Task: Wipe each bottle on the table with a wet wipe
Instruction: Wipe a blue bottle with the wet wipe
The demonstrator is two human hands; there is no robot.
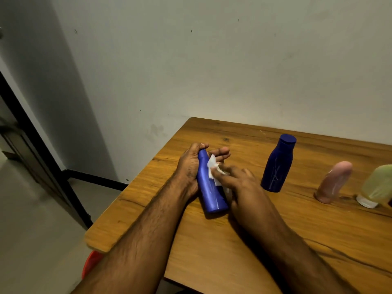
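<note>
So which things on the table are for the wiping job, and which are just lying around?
For the job:
- blue bottle, gripped by the left hand
- wet wipe, pressed on by the right hand
- dark blue bottle
- pink bottle
- green bottle

Just lying about:
- red thing below the table edge

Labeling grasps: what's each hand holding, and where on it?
Left hand grips the blue bottle round its upper part near the top, the base toward the camera. Right hand pinches the white wipe against the bottle's side.
</note>
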